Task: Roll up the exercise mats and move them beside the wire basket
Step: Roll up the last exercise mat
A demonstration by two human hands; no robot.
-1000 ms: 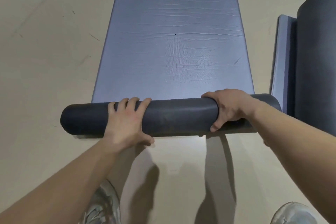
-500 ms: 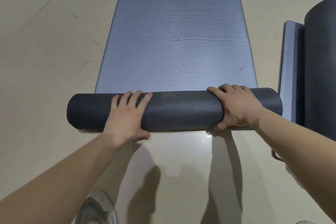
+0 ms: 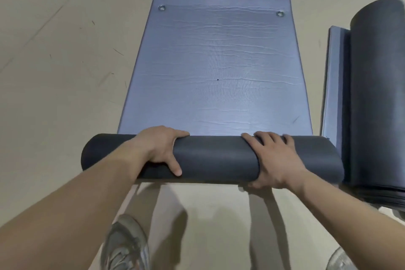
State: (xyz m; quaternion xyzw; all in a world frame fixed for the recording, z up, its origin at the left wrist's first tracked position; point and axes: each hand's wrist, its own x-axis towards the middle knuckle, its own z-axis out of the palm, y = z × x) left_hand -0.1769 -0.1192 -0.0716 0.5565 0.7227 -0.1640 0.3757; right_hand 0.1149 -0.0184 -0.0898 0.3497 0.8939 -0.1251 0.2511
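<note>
A blue-grey exercise mat (image 3: 214, 68) lies flat on the floor, running away from me. Its near end is wound into a dark roll (image 3: 214, 155) lying crosswise. My left hand (image 3: 157, 147) grips the left part of the roll, fingers curled over the far side and thumb on the near face. My right hand (image 3: 274, 160) lies over the right part, fingers draped across the top and thumb tucked under the near edge. Two metal eyelets (image 3: 162, 8) sit at the mat's far corners. No wire basket is in view.
A second mat (image 3: 377, 94), mostly rolled into a thick dark cylinder, lies lengthwise at the right, close to the end of my roll. Its flat strip (image 3: 335, 83) shows beside it. My shoes (image 3: 127, 245) stand on the beige floor behind the roll. Bare floor spreads to the left.
The roll has moved farther up the mat and grown thicker. My left hand went from flat fingers on top to a wrapped grip, and my right hand shifted toward the middle of the roll.
</note>
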